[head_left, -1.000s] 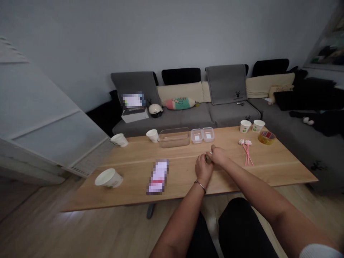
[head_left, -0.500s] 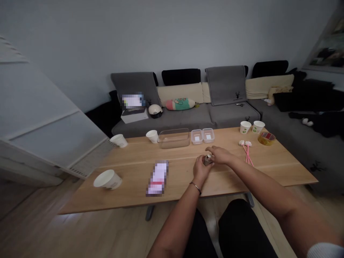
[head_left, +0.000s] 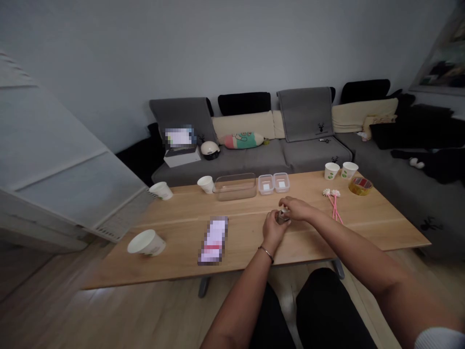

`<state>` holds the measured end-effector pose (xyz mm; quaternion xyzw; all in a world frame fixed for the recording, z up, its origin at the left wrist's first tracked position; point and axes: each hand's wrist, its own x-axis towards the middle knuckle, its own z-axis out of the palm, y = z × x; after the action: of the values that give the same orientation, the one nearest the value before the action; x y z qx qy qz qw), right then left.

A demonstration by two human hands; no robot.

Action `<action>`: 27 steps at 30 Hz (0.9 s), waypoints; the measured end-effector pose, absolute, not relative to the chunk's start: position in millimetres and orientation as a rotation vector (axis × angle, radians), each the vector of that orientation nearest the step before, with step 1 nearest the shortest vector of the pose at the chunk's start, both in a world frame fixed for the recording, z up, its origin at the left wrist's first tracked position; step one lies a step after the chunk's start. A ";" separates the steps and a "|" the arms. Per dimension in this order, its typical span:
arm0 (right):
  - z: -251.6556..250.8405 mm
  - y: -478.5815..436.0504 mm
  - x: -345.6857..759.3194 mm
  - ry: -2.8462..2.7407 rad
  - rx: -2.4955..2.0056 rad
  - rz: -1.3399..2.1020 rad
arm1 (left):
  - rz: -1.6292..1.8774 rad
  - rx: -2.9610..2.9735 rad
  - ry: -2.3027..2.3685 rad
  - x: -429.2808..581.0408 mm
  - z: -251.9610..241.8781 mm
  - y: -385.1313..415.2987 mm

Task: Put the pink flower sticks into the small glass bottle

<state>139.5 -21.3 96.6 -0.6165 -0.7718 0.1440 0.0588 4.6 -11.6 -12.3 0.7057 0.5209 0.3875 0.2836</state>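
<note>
A small grey-and-white bottle (head_left: pixel 282 217) stands on the wooden table (head_left: pixel 174 232) between my hands, and its exact kind is hard to tell at this size. My left hand (head_left: pixel 274 231) is shut around its lower part, and a thin metal bangle circles that wrist. From the right, my right hand (head_left: pixel 296 209) reaches over, its fingertips pinching the bottle's pale top. Much of the bottle is hidden by my fingers.
Along the table's far edge stand a clear rectangular dish (head_left: pixel 234 187), two small plastic tubs (head_left: pixel 273 183), and paper cups (head_left: pixel 332 171). Pink flower pens (head_left: pixel 334 207) and a tape roll (head_left: pixel 360 185) lie right. A blurred flat item (head_left: pixel 214 241) and a tipped cup (head_left: pixel 146 243) lie left.
My right hand has shifted slightly left and closer over the bottle top. My left hand stays around the bottle, and the objects on the table have not moved.
</note>
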 end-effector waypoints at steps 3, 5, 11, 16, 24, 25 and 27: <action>97.2 -21.7 138.7 -2.306 -1.931 0.428 | 1.037 1.897 1.396 5.1 -14.6 -11.2; 96.9 -21.4 138.1 -2.365 -1.882 0.465 | 1.025 1.894 1.407 4.8 -13.8 -11.8; 92.9 -18.5 137.7 -2.364 -1.966 0.382 | 1.037 1.865 1.387 5.5 -9.6 -13.4; 91.8 -16.6 138.0 -2.401 -1.929 0.381 | 1.048 1.859 1.356 7.6 -10.9 -10.8; 86.6 -10.2 159.5 -2.099 -1.597 0.579 | 1.047 1.832 1.369 5.5 -14.2 -9.5; 83.9 -10.2 167.3 -1.984 -1.570 0.628 | 1.061 1.818 1.363 5.0 -14.9 -9.0; 76.1 -11.3 185.8 -1.752 -1.565 0.708 | 1.093 1.781 1.342 4.5 -15.7 -7.9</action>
<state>185.8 -11.3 76.1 -0.6003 -0.6724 0.2718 0.3372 4.5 -7.9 -15.7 0.6788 0.5113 0.4164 0.3230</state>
